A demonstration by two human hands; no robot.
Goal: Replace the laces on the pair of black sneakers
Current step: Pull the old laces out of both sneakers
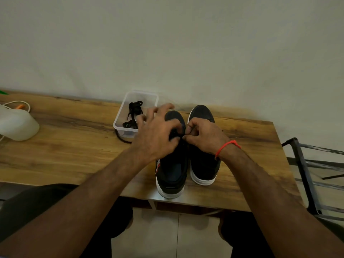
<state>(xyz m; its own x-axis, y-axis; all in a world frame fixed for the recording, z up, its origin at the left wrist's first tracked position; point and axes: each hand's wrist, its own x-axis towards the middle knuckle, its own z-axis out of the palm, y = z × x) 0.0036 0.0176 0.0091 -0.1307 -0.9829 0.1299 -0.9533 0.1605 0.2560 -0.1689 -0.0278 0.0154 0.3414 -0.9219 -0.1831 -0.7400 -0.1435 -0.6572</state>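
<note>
Two black sneakers with white soles stand side by side on the wooden table [74, 146], toes pointing away from me. My left hand [158, 135] lies over the lacing of the left sneaker [173, 168], thumb and forefinger pinching a black lace while the other fingers spread. My right hand [204, 136], with a red thread at the wrist, has its fingers curled and pinches the same lace between the two shoes. It covers the middle of the right sneaker [202, 168]. A clear plastic box [121, 116] behind my left hand holds black laces [135, 110].
One black lace end [121, 138] trails out of the box onto the table. A white plastic object [16, 125] with a white cord lies at the far left. A dark metal frame [307, 174] stands right of the table. The wall rises directly behind.
</note>
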